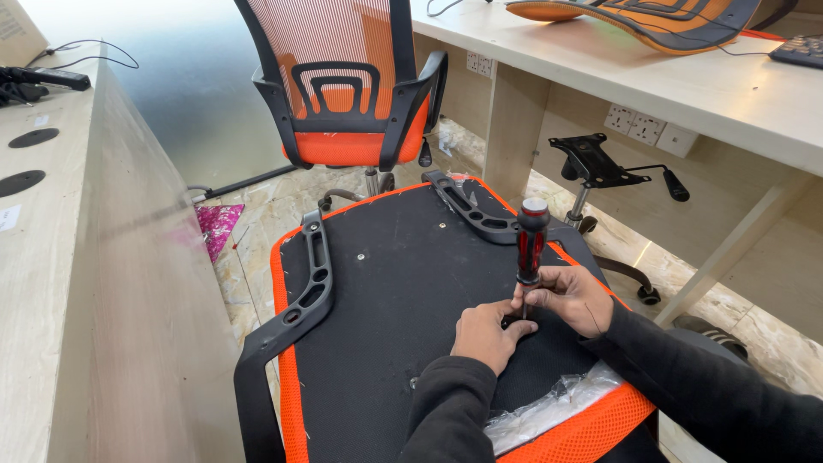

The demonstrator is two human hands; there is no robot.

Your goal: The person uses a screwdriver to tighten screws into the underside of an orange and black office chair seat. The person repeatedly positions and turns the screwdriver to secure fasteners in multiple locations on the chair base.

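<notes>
An upturned orange chair seat (pixel 283 360) with a black underside lies in front of me. A black armrest (pixel 291 317) is attached along its left edge and another black armrest (pixel 471 210) along its far right edge. My right hand (pixel 570 296) grips the lower part of a red and black screwdriver (pixel 531 244), held upright with its tip on the seat underside. My left hand (pixel 489 334) rests on the seat beside the tip, fingers pinching at the spot under the tip. What they pinch is hidden.
An assembled orange mesh office chair (pixel 347 86) stands beyond the seat. A chair base with tilt mechanism (pixel 600 167) stands under the desk (pixel 686 86) at right. A crumpled plastic bag (pixel 549 407) lies on the seat's near edge. A wooden counter (pixel 77 283) runs along the left.
</notes>
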